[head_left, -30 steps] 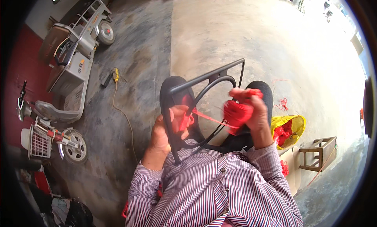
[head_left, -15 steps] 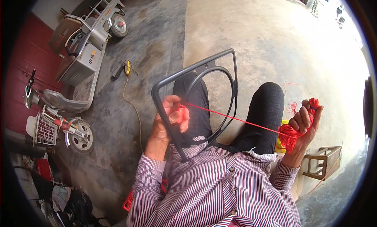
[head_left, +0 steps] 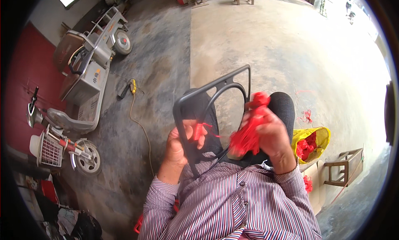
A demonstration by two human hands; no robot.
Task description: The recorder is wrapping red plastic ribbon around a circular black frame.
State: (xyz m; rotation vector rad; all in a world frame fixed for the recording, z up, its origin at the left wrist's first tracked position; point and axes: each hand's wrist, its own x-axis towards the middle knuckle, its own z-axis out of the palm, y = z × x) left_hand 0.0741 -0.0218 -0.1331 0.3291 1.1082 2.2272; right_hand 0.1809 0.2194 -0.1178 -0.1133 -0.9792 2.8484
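A dark grey plastic frame with a round ring inside it (head_left: 179,109) stands tilted above my lap. My left hand (head_left: 176,146) grips its left side bar, fingers curled around it. Against those fingers sits a small wrap of red cord (head_left: 198,131), with a loose strand sticking out. Inside the frame's right edge, my right hand (head_left: 274,134) is closed on a bundle of red cord (head_left: 247,134), blurred by motion. Part of the ring is hidden behind the bundle. A thin red strand shows between the two hands; its full run cannot be made out.
At my right a yellow bag (head_left: 323,146) holds more red cord, near a wooden stool (head_left: 347,167). Red scraps (head_left: 307,116) lie on the concrete floor. Leftward are a yellow power socket with its cable (head_left: 133,87) and a parked grey cargo tricycle (head_left: 89,80).
My right hand has swung inward from the far right to the frame, bringing the cord bundle. The strand, taut before, is now short and slack. The frame has shifted slightly right and down.
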